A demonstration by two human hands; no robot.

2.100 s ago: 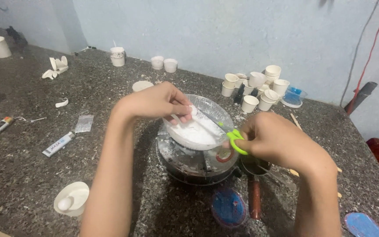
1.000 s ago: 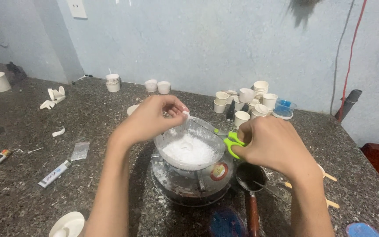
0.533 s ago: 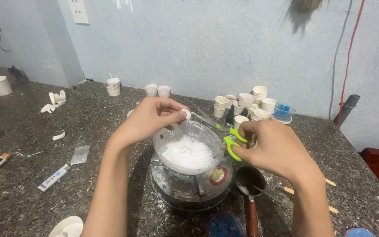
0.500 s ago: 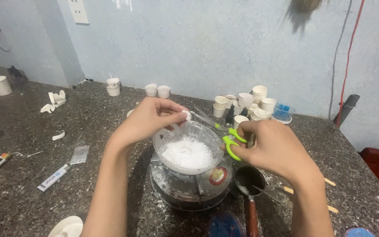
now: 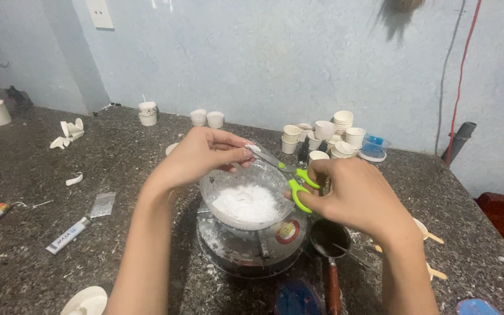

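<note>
- Holding a small white piece [image 5: 254, 148] over the clear bowl [image 5: 246, 198] at the centre of the frame, the left hand [image 5: 202, 154] is pinching it between thumb and fingertips, so its grip is pressed together on the piece.
- The right hand [image 5: 354, 195] is working green-handled scissors [image 5: 290, 175]; its grip is closed through the handle loops, and the blades are reaching up-left to meet the white piece at the left fingertips. Whether the blades are shut on the piece is too small to tell.
- The bowl is already carrying a mound of white shavings [image 5: 246, 202], so a good share of the cutting seems to be done; only a small stub seems to be left in the pinch.
- The bowl is sitting on a round dark burner [image 5: 252, 248], itself resting on the speckled bench [image 5: 59, 274].
- A small dark pot with a reddish handle [image 5: 329, 239] is standing just right of the burner, below the right hand.
- A cluster of small white cups [image 5: 328, 137] is waiting in the upper right of the bench, well apart from the bowl; whether any are filled is not visible.
</note>
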